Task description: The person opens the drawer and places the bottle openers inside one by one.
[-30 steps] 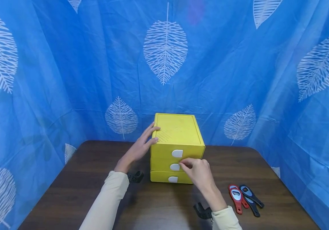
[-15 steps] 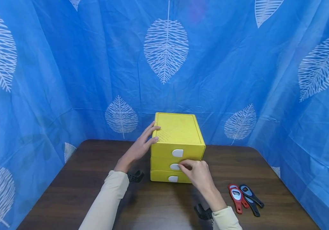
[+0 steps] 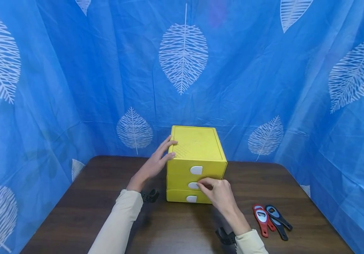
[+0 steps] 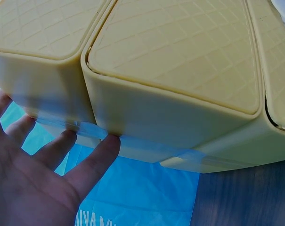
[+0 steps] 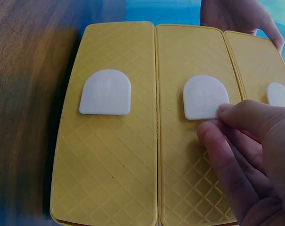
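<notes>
A yellow three-drawer box (image 3: 197, 141) stands on the table, one white handle on each drawer front. My left hand (image 3: 154, 164) rests against its left side near the top edge, fingers spread and fairly straight. The left wrist view shows the fingertips (image 4: 111, 141) at the box's side wall. My right hand (image 3: 220, 192) is at the middle drawer's white handle (image 5: 206, 99), thumb on the handle's edge and index finger tucked by its flat side, pinching it. The top handle (image 3: 196, 170) and bottom handle (image 3: 191, 199) are untouched. All drawers look closed or nearly flush.
Red bottle openers (image 3: 261, 217) and black bottle openers (image 3: 277, 218) lie in a small pile on the table's right. Behind the dark wooden table (image 3: 83, 211) hangs a blue cloth (image 3: 105, 70) with white leaf prints. Black straps hang by both wrists.
My right hand has dropped very slightly at the middle handle. The left hand, the box and the bottle openers keep their places.
</notes>
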{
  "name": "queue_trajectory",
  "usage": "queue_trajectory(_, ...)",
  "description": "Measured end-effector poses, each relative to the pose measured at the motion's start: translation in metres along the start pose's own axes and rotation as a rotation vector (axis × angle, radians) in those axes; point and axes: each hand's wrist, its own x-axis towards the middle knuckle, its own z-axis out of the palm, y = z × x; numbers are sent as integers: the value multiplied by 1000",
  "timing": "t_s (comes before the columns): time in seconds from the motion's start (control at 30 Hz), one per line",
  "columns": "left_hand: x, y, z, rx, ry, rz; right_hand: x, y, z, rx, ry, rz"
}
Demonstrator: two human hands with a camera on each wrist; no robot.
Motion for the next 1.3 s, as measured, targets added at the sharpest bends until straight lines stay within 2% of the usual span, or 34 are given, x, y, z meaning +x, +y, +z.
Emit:
queue_trajectory(0.47, 0, 0, 1, -7, -6, 3, -2, 3, 0, -13, 29, -68)
queue_trajectory(0.9, 0, -3, 1, -2, 4, -15, -3, -4, -10, 7, 14, -80)
queue_trajectory(1.3, 1, -4, 1, -1, 9, 5, -7, -9, -14, 26, -19, -69)
